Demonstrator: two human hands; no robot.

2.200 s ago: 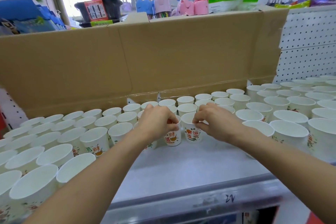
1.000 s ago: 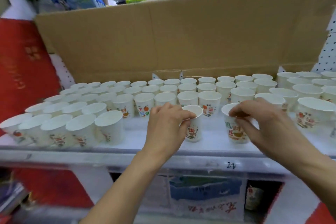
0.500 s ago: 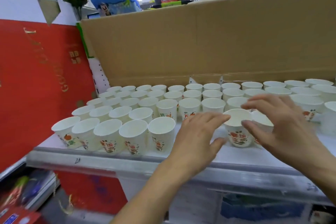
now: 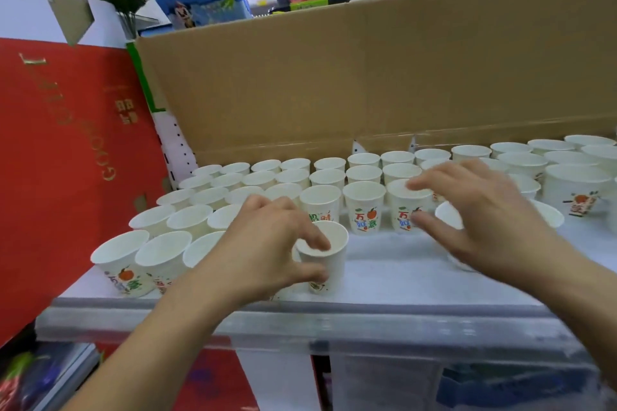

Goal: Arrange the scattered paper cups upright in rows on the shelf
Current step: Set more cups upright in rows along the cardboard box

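**A:** Head cam. L side?
**B:** left hand point(image 4: 263, 243) curled round one paper cup point(image 4: 329, 260), forefinger over rim, thumb low on wall. Cup's upright, alone nr front edge of shelf point(image 4: 400, 272).
**A:** R?
**B:** right hand point(image 4: 484, 220) fingers spread, blurred, above a half-hidden cup point(image 4: 447, 213). Touching or not, can't tell.
**A:** Rest?
**B:** rows of cups point(image 4: 364, 173) upright, running back to the cardboard point(image 4: 367, 77). Red board point(image 4: 50, 160) at left.

The shelf point(image 4: 394, 264) is bare along its front strip, from 6 toward 4 o'clock. Upright paper cups point(image 4: 364, 207) crowd 9 through 2 o'clock; the cardboard box wall point(image 4: 367, 77) closes 12 and a red board point(image 4: 60, 150) closes 9.
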